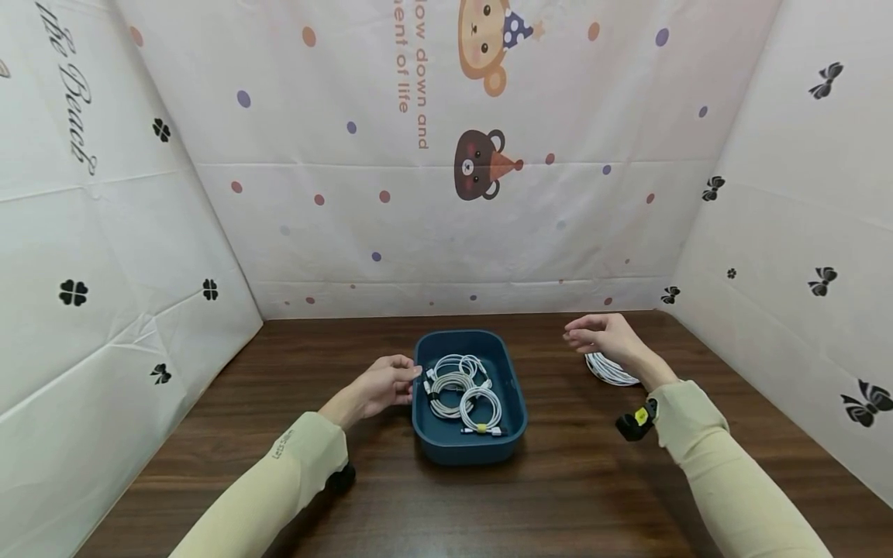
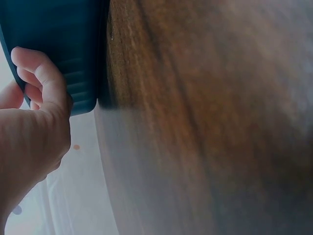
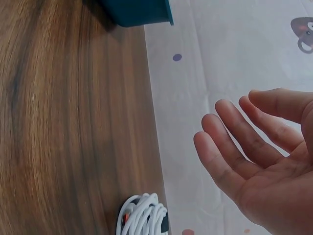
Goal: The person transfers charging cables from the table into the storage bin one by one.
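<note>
A dark blue plastic bin (image 1: pixel 469 453) stands on the table with several coiled white cables (image 1: pixel 460 391) inside, one fastened with a yellow tie. My left hand (image 1: pixel 386 383) grips the bin's left rim, fingers against the outer wall (image 2: pixel 80 29) in the left wrist view. Off to the right, my right hand (image 1: pixel 605 338) hovers with nothing in it, its fingers (image 3: pixel 232 117) spread and slightly bent. Below it on the table lies another bundle of white cable (image 1: pixel 610 370), partly covered by the hand in the head view. In the right wrist view this bundle (image 3: pixel 144 215) shows a black band.
The brown wooden table (image 1: pixel 488 511) is enclosed at the back by a printed white sheet (image 1: pixel 391 225). Similar sheets rise along its left (image 1: pixel 118 310) and right (image 1: pixel 781 232) sides.
</note>
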Demonstrator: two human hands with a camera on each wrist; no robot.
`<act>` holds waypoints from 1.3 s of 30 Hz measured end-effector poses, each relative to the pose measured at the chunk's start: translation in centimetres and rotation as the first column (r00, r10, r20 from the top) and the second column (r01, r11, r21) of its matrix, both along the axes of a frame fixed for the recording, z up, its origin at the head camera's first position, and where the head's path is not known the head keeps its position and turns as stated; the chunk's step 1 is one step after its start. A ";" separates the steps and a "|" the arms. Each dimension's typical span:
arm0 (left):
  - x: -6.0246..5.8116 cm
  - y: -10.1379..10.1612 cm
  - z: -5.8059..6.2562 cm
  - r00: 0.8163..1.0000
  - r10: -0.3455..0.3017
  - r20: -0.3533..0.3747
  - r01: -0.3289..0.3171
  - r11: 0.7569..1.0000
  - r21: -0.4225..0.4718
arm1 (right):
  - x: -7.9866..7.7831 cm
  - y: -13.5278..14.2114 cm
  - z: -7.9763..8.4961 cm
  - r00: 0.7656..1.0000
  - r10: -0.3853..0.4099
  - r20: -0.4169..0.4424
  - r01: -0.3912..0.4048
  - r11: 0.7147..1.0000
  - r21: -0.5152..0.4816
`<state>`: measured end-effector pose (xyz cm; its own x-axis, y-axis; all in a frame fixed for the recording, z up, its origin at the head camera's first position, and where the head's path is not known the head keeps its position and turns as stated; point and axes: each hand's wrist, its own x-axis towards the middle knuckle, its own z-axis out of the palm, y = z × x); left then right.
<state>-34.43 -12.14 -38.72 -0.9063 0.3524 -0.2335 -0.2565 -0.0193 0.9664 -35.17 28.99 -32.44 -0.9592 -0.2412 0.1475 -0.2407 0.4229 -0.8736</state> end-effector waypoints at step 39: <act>0.1 0.1 0.1 1.000 -0.013 0.004 0.013 1.000 0.012 | 0.4 4.6 -2.1 0.959 -0.278 -0.061 0.275 0.849 0.452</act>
